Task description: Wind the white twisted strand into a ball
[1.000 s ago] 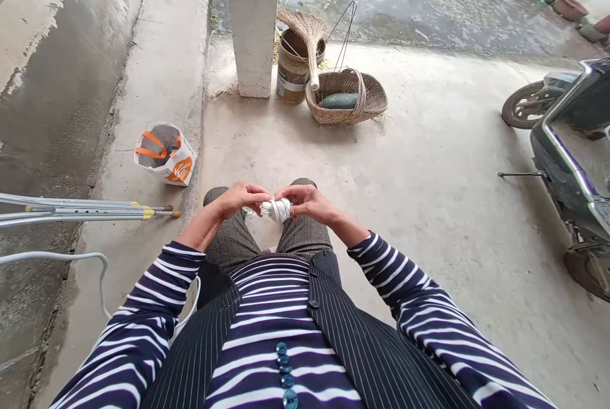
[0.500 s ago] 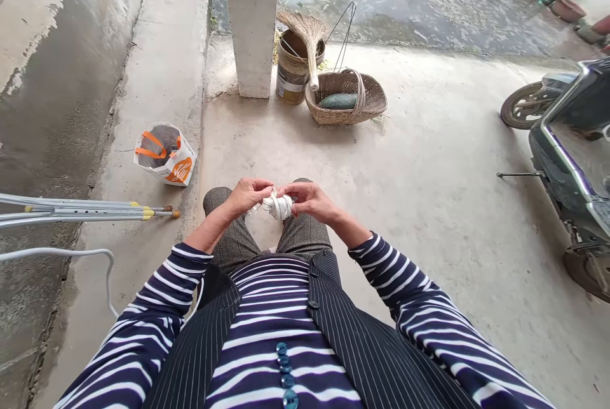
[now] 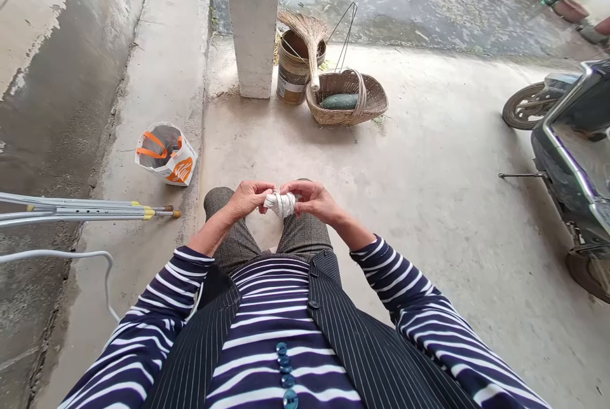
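Between my hands, just above my knees, is a small white bundle (image 3: pixel 281 204) with dark thin lines across it; it looks like wound cloth strip or cord, though its exact kind is too small to tell. My left hand (image 3: pixel 250 198) pinches its left end with thumb and fingers closed. On the opposite side my right hand (image 3: pixel 313 199) grips the bundle, thumb and forefinger near its top. My legs in grey trousers (image 3: pixel 305 231) lie beneath it.
Ahead stand a wicker basket (image 3: pixel 374 101) holding a dark green melon (image 3: pixel 339 101), a bucket (image 3: pixel 290 72) with a straw broom (image 3: pixel 309 34), and a pillar (image 3: pixel 255 28). To the left are a white-orange bag (image 3: pixel 183 171) and crutches (image 3: pixel 105 210). A scooter (image 3: pixel 567 142) is parked right.
The white bundle has turned a little between my fingers and now sits closer to my left hand. Both hands have shifted slightly; the surroundings look the same.
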`<action>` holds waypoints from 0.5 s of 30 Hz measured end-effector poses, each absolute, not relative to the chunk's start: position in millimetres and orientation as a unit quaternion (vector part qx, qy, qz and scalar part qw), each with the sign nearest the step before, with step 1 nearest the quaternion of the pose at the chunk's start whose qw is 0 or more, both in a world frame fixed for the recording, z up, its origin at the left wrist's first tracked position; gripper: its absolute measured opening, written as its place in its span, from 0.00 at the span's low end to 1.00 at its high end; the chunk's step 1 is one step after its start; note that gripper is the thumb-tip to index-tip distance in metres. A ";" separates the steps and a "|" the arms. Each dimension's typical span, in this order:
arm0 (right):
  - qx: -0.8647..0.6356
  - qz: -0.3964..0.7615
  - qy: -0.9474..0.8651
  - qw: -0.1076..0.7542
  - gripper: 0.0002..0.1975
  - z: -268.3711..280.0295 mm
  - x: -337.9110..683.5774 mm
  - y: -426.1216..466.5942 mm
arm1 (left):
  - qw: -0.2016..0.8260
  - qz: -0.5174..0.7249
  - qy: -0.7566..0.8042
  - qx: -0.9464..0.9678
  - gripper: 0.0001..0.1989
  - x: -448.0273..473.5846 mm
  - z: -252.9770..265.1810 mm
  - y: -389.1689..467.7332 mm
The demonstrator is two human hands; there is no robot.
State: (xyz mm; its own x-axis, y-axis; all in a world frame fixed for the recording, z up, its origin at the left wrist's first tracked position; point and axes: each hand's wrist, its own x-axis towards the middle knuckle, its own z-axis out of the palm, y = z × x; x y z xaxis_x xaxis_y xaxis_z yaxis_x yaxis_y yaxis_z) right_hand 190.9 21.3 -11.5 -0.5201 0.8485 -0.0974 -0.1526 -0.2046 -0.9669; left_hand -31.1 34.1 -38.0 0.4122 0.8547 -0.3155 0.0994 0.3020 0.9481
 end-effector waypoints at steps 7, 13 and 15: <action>-0.321 0.710 -0.505 0.371 0.24 -11.0 189.9 17.7 | 0.746 0.220 0.397 0.487 0.16 -34.8 -30.6 36.3; -0.354 0.717 -0.473 0.370 0.21 -12.4 189.3 22.2 | 0.784 0.206 0.378 0.448 0.19 -30.3 -37.0 33.7; -0.366 0.718 -0.453 0.381 0.21 -15.2 188.7 24.3 | 0.776 0.205 0.385 0.455 0.17 -28.7 -35.8 33.5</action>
